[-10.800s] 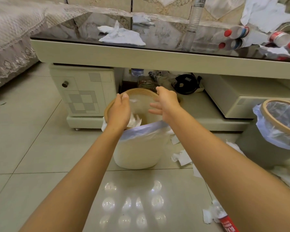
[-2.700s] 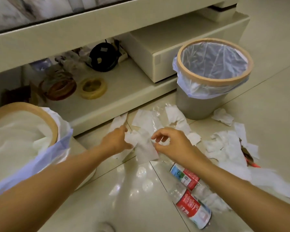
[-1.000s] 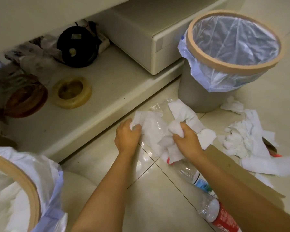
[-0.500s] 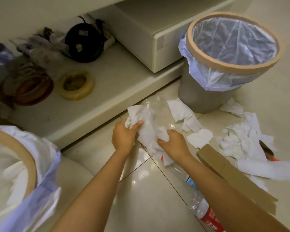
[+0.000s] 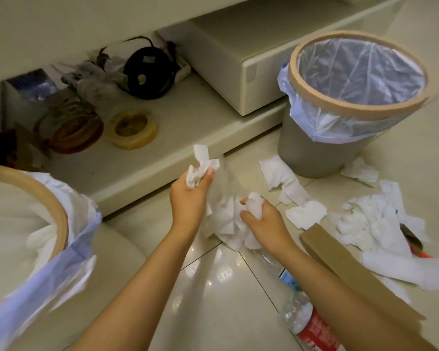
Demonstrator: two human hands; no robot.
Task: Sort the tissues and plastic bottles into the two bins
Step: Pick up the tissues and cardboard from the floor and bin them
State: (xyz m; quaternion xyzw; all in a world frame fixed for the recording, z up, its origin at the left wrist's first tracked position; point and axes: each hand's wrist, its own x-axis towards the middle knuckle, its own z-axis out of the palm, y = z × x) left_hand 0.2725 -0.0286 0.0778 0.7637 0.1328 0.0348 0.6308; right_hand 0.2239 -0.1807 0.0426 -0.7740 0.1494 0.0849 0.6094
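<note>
Tissues fill both hands: the left hand (image 5: 188,196) clutches a crumpled wad (image 5: 200,164) with loose ends sticking up past the thumb, and the right hand (image 5: 261,219) is curled round another bunch (image 5: 254,203), with more sheets trailing below between the two wrists. Gathering with both fists at once looks like a way to carry more per trip. The nearer bin (image 5: 58,214), at the left edge of the floor, already shows white paper inside, so it is probably the tissue bin. The grey bin (image 5: 314,150) by the cabinet step shows only its liner, so it is likely meant for bottles. More tissues (image 5: 373,221) lie scattered on the tiles below it, beside a cardboard strip (image 5: 345,264). A plastic bottle (image 5: 312,323) with a red label lies under the right forearm, not yet sorted.
</note>
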